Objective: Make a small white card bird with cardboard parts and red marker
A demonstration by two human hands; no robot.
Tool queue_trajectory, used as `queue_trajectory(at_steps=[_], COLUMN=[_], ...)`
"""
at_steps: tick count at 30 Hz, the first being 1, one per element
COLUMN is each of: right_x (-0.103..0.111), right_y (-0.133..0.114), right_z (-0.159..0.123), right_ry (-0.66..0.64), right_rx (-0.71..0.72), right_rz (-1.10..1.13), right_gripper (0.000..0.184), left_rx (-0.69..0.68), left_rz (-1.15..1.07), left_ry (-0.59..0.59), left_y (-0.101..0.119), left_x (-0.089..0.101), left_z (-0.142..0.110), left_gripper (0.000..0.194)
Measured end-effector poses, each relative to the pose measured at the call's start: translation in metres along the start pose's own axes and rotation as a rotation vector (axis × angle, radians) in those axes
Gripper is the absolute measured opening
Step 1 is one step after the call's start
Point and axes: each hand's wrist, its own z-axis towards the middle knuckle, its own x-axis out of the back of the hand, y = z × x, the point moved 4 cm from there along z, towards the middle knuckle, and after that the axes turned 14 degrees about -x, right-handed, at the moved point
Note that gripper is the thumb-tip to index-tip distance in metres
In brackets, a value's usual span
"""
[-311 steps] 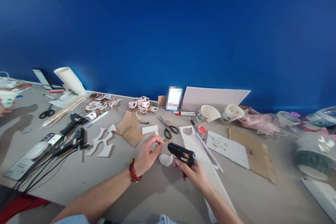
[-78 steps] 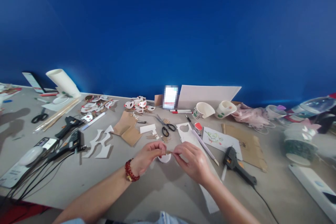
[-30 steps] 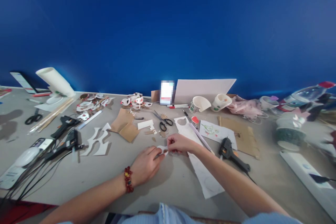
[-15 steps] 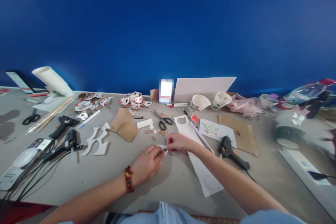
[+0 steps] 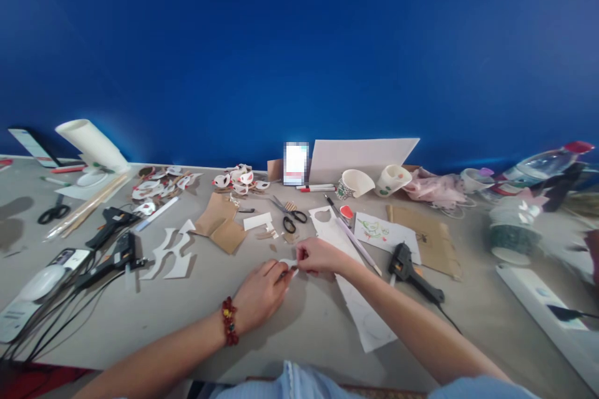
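Note:
Low over the front middle of the table, my left hand point(image 5: 264, 292) is closed on a small white paper cutout point(image 5: 289, 262), mostly hidden by the fingers. A beaded bracelet point(image 5: 229, 320) circles my left wrist. My right hand point(image 5: 321, 257) pinches at the cutout's right edge, its fingertips close against those of the left. Just beyond lie black-handled scissors point(image 5: 290, 217) and small brown card scraps point(image 5: 266, 234). Under my right forearm runs a long white paper sheet point(image 5: 369, 324) with faint pencil outlines.
Glue guns lie at left point(image 5: 122, 255) and right point(image 5: 412, 271). White bird cutouts point(image 5: 241, 181) are piled at the back. Brown card point(image 5: 219, 224), paper offcuts point(image 5: 175, 255), a phone point(image 5: 296, 163), cut paper cups point(image 5: 354, 183), a drawing point(image 5: 386, 234) and a power strip point(image 5: 538, 299) surround the hands.
The right fingers have shifted very slightly at the cutout's edge. Both hands otherwise keep their places and their hold; the view has tilted a touch.

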Motion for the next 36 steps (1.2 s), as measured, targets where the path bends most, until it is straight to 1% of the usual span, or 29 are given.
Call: queue_trajectory(at_steps=[4,8,13,21,26,32,36], right_x=[0.005,0.008,0.001,-0.001,-0.002,-0.003,-0.005], right_y=[-0.002,0.003,0.008,0.007,0.009,0.012,0.015], right_z=[-0.006,-0.012,-0.014,-0.012,-0.013,-0.011,-0.008], right_ry=[0.041,0.11,0.181,0.196,0.194,0.171,0.151], right_rx=[-0.002,0.011,0.021,0.008,0.012,0.02,0.016], right_rz=[-0.034,-0.025,-0.001,0.006,0.02,0.046,0.062], right_gripper=[0.006,0.016,0.012,0.009,0.009,0.007,0.004], left_rx=[0.004,-0.002,0.027,0.033,0.044,0.037,0.039], left_rz=[0.007,0.007,-0.001,-0.006,-0.018,-0.011,0.016], left_ry=[-0.022,-0.013,-0.002,-0.023,-0.02,-0.022,-0.028], left_y=[0.0,0.001,0.001,0.002,0.003,0.002,0.001], left_x=[0.0,0.0,0.0,0.003,0.006,0.004,0.0], left_z=[0.001,0.001,0.001,0.003,0.003,0.004,0.004], left_gripper=[0.038,0.037,0.028,0.029,0.026,0.039,0.039])
